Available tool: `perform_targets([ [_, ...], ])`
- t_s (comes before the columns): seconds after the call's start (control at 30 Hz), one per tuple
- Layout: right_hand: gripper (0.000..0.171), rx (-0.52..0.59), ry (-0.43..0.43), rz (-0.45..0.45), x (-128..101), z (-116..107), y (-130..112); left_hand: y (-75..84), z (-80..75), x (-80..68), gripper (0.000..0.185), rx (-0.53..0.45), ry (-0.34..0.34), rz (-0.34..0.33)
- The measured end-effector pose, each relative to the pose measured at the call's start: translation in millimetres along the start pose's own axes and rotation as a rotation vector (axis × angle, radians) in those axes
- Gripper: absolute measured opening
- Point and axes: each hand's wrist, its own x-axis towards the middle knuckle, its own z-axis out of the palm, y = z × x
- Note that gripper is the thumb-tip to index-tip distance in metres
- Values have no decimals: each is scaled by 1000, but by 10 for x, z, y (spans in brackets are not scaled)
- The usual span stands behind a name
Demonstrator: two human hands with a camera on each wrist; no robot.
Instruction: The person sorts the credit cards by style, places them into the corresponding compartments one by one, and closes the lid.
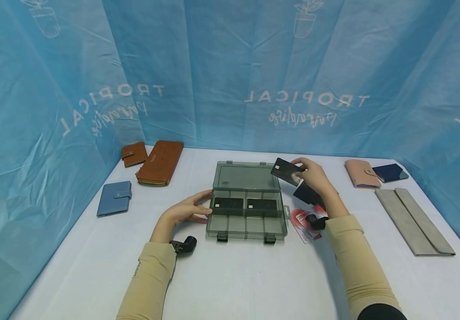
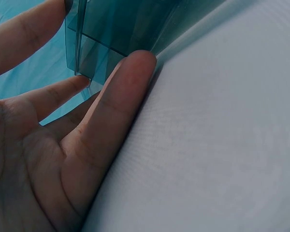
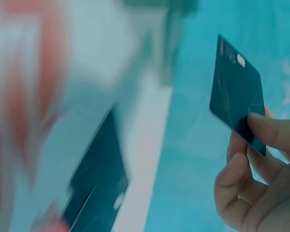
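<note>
Left hand (image 1: 185, 212) flat, fingers spread against clear plastic box (image 1: 247, 224) left edge; right hand (image 1: 314, 174) grip pinches dark glossy card (image 1: 286, 171) above lid corner, white worktop (image 1: 246, 275) open in front.

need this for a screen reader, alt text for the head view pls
A right hand pinches a dark card above an open clear organizer box holding two dark cards, while the left hand steadies its side. Wallets lie around on the white table.

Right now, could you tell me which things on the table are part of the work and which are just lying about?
In use:
right hand pinching a black card
left hand touching the compartment box
two black cards in the box

Lying about:
brown wallets
blue wallet
pink wallet
grey pouch
</note>
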Motion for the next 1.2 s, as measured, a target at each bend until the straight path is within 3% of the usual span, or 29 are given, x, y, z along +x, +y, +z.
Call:
perform_targets([
  [0.17, 33, 144, -129, -56, -24, 118, -325, -3, -5, 3, 80, 1, -1, -1],
  [0.4, 27, 136, -295, -132, -39, 405, -668, -16, -11, 30, 80, -5, -6, -4],
  [0.67, 25, -81, -362, -157, -9, 695, -964, -6, -3, 32, 79, -2, 6, -8],
  [1.0, 16, -287, -424, -233, -41, 977, -1119, -20, -10, 29, 78, -2, -4, 3],
  [1.2, 27, -367, -505, -190, -62, 995, -1128, -7, -15, 8, 78, -3, -3, 6],
])
